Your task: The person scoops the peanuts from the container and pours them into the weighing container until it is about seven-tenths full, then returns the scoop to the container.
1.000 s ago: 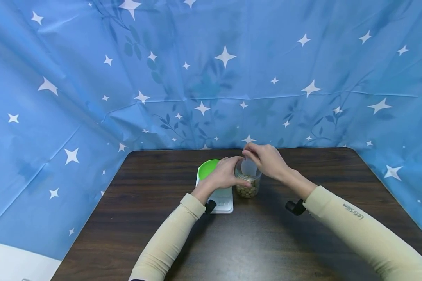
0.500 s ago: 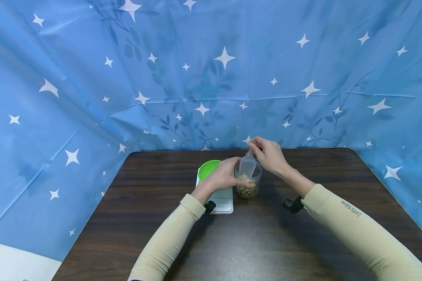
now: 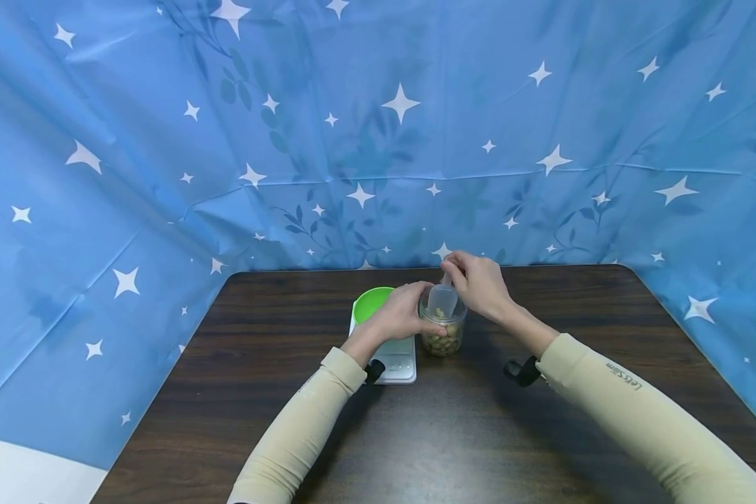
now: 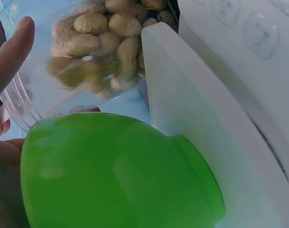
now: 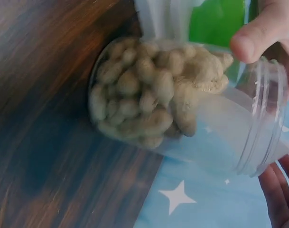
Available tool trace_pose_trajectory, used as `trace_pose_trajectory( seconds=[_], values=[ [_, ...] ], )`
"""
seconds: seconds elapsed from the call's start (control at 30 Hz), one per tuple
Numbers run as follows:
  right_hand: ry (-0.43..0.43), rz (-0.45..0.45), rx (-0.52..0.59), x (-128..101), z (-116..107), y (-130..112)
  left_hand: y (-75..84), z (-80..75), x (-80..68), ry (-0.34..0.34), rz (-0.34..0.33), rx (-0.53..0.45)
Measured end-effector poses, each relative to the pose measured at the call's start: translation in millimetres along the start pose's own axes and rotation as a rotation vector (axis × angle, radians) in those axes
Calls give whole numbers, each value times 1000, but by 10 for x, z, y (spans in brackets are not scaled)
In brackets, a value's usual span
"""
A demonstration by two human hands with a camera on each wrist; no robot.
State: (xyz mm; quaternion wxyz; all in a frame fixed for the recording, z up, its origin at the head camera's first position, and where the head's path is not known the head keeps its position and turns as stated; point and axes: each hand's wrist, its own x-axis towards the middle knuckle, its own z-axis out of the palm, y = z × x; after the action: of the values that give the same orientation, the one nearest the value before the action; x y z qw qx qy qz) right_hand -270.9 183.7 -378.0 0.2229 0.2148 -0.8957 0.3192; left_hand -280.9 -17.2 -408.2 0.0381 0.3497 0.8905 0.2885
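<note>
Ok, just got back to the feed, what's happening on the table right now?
A person's left hand grips a clear jar partly filled with peanuts, standing on the dark wooden table. The right hand holds a translucent scoop dipped into the jar's mouth. Just left of the jar sits a white kitchen scale with a green bowl on it.

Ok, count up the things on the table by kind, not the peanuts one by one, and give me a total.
Clear jar of peanuts: 1
Translucent scoop: 1
Green bowl: 1
White scale: 1
Total: 4
The left hand holds the jar; the right hand holds the scoop.
</note>
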Motion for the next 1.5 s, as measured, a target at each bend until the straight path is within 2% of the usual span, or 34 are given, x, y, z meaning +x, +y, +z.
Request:
trace_pose_trajectory(
  seconds=[0.13,0.27,0.33,0.4,0.57,0.67,0.83,1.03,1.27,1.37,1.5],
  values=[
    [78,48,4,14,9,-27,5,-14,10,1,2,-18],
    [47,14,-23,41,26,-73,15,-25,21,1,8,-14],
    [18,27,-32,44,36,-87,15,-29,23,1,7,-14],
    [23,76,-25,42,42,-86,11,-34,27,1,7,-10],
    [120,206,25,30,20,-78,-3,-45,28,11,3,-3],
    [143,199,47,35,15,-71,-6,-44,25,11,5,-11],
    [109,181,64,44,10,-55,-13,-33,25,7,16,-9],
    [128,332,110,23,-61,-25,-21,-24,22,18,3,26],
    [112,485,318,35,-145,37,-1,-7,19,17,2,37],
    [90,462,305,39,-127,39,-2,-5,10,16,0,40],
    [-5,346,201,21,-55,21,-19,-1,-1,18,7,36]
  ],
)
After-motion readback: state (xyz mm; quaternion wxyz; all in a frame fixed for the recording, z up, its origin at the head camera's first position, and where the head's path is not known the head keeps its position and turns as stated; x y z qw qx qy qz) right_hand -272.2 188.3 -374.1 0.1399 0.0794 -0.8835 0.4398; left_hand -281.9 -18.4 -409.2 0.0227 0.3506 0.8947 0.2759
